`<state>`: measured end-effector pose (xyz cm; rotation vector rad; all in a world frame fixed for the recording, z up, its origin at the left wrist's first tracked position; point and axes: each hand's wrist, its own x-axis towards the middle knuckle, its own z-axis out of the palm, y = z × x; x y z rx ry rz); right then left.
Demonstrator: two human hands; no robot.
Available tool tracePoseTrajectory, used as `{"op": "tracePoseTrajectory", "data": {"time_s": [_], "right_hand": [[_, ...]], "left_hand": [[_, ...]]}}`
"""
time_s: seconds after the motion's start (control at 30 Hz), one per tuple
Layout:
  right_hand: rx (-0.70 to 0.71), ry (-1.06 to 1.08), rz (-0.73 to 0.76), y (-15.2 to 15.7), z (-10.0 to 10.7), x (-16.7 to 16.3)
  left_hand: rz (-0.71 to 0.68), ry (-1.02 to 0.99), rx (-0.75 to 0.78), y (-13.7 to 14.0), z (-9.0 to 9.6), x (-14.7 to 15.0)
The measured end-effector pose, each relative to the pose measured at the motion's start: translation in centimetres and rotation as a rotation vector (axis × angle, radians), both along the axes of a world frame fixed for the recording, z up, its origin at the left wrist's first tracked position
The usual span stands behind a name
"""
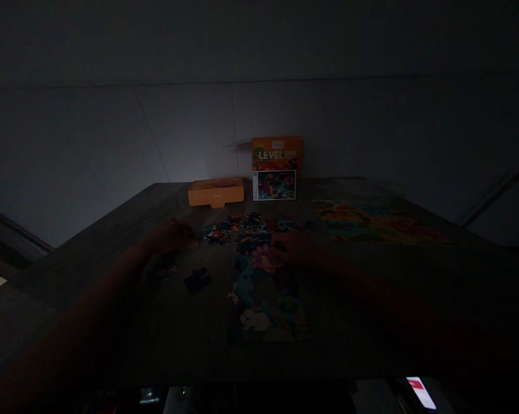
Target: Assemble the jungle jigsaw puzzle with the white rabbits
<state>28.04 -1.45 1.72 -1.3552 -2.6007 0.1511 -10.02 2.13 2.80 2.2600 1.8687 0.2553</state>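
The light is very dim. A partly assembled jigsaw puzzle (253, 287) lies in front of me, showing a white rabbit, a teal creature and a purple one. My right hand (296, 247) rests on its upper right part with fingers stretched out over the pieces. To the left, my left hand (173, 236) is low over the table, its fingers bent together; whatever they hold is lost in the dark. Just right of those fingers begins a pile of loose puzzle pieces (218, 233). A dark joined piece (198, 280) lies nearer me, and a few small pieces (167, 270) sit under my left wrist.
An orange puzzle box (277, 149) stands at the back, with a picture card (274, 185) against its front. Left of it lies an orange box part (216, 192). Another colourful puzzle (380, 224) is at the right. A lit phone (421, 393) shows below the table edge.
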Motion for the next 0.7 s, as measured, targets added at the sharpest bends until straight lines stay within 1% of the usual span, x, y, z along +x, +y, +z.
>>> {"op": "tracePoseTrajectory", "data": {"time_s": [0.07, 0.13, 0.23, 0.37, 0.43, 0.5, 0.57, 0.6, 0.7], "right_hand": [[-0.012, 0.002, -0.007, 0.0, 0.0, 0.0], [-0.005, 0.009, 0.0, 0.0, -0.1, -0.1], [-0.001, 0.015, 0.002, 0.1, -0.3, 0.0], [-0.017, 0.045, 0.016, 0.3, -0.7, 0.0], [-0.015, 0.05, 0.012, 0.5, -0.8, 0.0], [-0.015, 0.044, 0.007, 0.6, -1.0, 0.1], [-0.013, 0.046, 0.013, 0.6, -1.1, 0.1], [-0.015, 0.054, 0.021, 0.6, -1.1, 0.1], [-0.024, 0.073, 0.033, 0.6, -1.1, 0.0]], "left_hand": [[-0.027, 0.008, -0.043, 0.3, -0.1, -0.5], [-0.02, -0.003, -0.078, 0.5, -0.3, -0.8], [-0.005, -0.034, -0.085, 0.5, -0.3, -0.8], [-0.011, -0.07, -0.081, 0.1, -0.1, 0.0], [0.0, -0.06, -0.039, -0.1, -0.1, 0.6], [0.002, -0.041, 0.064, -0.5, -0.3, 1.5], [-0.043, -0.024, 0.168, -0.7, -0.7, 2.4], [-0.086, -0.019, 0.19, -0.8, -0.9, 2.9], [-0.205, -0.008, 0.148, -0.7, -1.5, 3.8]]}}
